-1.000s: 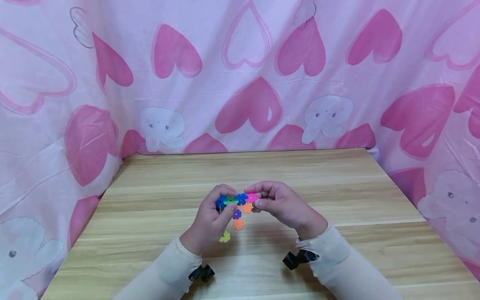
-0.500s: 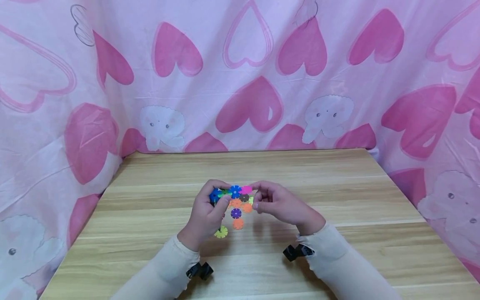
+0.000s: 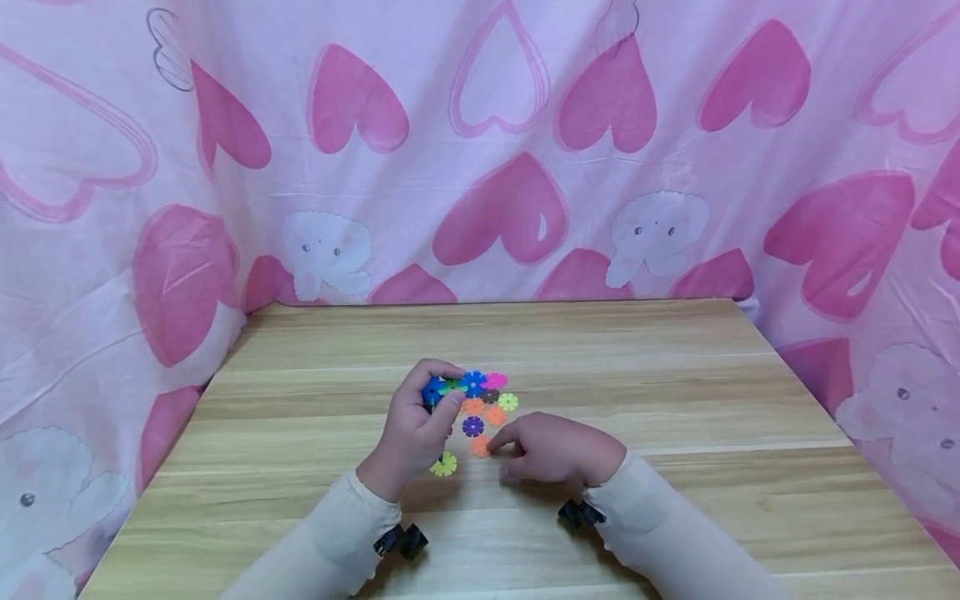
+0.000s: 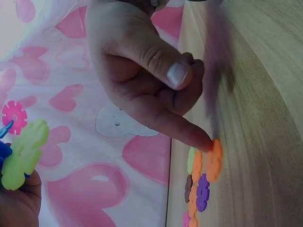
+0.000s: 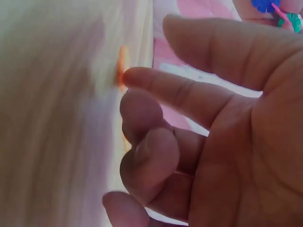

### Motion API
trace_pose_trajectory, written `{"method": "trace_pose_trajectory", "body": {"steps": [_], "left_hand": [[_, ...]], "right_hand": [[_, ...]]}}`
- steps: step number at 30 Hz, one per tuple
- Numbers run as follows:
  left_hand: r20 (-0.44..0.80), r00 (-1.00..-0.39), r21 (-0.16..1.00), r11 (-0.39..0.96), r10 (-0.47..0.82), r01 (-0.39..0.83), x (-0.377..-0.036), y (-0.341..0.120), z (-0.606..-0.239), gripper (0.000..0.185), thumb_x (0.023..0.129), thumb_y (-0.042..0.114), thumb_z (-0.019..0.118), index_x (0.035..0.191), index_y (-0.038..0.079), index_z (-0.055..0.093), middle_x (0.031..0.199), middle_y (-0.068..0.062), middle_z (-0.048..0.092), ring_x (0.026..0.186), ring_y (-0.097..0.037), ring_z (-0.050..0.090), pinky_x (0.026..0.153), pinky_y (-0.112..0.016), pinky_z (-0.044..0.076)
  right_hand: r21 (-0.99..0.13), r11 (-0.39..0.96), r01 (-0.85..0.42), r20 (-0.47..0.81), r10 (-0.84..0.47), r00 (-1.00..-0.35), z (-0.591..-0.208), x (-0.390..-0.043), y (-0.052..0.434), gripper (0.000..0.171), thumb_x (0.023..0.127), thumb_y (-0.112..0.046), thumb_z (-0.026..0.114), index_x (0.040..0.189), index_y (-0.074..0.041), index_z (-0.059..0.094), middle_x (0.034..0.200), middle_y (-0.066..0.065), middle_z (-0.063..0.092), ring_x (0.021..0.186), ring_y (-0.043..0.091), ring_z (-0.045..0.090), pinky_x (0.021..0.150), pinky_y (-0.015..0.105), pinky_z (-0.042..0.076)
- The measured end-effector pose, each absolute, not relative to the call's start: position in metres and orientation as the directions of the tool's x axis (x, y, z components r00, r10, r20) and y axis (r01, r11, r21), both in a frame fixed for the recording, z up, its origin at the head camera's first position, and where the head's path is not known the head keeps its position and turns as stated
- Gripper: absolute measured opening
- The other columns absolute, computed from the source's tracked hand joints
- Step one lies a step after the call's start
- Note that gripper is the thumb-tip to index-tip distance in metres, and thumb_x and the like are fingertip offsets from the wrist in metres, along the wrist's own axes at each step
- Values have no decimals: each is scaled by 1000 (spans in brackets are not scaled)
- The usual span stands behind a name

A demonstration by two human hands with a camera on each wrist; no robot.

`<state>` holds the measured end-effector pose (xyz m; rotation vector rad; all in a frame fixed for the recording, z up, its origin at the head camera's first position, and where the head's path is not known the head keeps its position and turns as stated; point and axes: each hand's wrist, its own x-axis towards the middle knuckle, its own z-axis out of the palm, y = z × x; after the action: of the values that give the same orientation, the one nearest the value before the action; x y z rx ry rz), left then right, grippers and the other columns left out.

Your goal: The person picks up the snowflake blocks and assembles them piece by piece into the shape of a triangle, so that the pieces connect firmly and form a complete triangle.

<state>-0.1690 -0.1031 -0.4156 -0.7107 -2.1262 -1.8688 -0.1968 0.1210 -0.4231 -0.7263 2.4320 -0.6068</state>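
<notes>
Interlocking plastic flower discs are joined into a piece gripped by my left hand (image 3: 412,425). Its blue disc (image 3: 473,384) and pink disc (image 3: 495,381) stick out past the thumb. A yellow-green disc (image 4: 26,153) of the same piece shows large in the left wrist view. My right hand (image 3: 562,447) reaches low over the table, index finger stretched out and the other fingers curled. Its index fingertip touches the nearest loose orange disc (image 4: 214,161). Part of the joined piece is hidden behind the left hand.
Behind that orange disc, more loose discs lie on the wooden table (image 3: 675,375): a purple disc (image 3: 472,427), a yellow-green one (image 3: 508,402), a brown one (image 3: 491,397) and other orange ones. A pink heart-patterned cloth (image 3: 495,208) hangs round the table's back and sides.
My right hand has let go of the pink disc, which stays on the joined piece, and moved down towards me to the orange disc. The left hand has shifted slightly left, keeping its grip.
</notes>
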Motion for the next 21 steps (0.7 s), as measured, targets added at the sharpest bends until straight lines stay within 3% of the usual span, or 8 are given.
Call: {"method": "trace_pose_trajectory", "body": {"steps": [4, 7, 14, 21], "left_hand": [[480, -852, 862, 67, 209, 502, -169, -102, -416, 22, 103, 2, 56, 124, 8, 58, 80, -8, 51, 54, -15, 46, 49, -25, 47], [485, -849, 859, 68, 208, 507, -169, -102, -417, 22, 103, 2, 56, 124, 7, 58, 81, -7, 51, 54, -14, 47, 49, -25, 48], [480, -849, 863, 58, 219, 503, -170, -102, -418, 22, 103, 2, 56, 124, 7, 58, 82, -8, 52, 53, -14, 46, 50, -25, 48], [485, -844, 862, 38, 229, 506, -171, -103, -420, 22, 103, 1, 56, 124, 6, 58, 79, -7, 51, 53, -14, 45, 49, -25, 47]], "right_hand": [[-528, 797, -292, -358, -521, -775, -422, -199, 125, 25, 95, -28, 79, 119, -22, 80, 110, -9, 73, 90, 12, 63, 94, 44, 57], [-523, 818, -240, -354, -464, -812, -421, -200, 126, 15, 95, -25, 79, 109, -20, 80, 100, -7, 73, 86, 15, 62, 87, 42, 58], [-532, 815, -230, -331, -450, -829, -422, -201, 124, 32, 90, -18, 84, 120, -21, 76, 81, -1, 65, 76, 20, 59, 76, 38, 52], [-497, 832, -246, -328, -443, -834, -425, -201, 122, 23, 88, -3, 81, 101, -20, 73, 81, 0, 63, 75, 21, 57, 72, 38, 51]]}}
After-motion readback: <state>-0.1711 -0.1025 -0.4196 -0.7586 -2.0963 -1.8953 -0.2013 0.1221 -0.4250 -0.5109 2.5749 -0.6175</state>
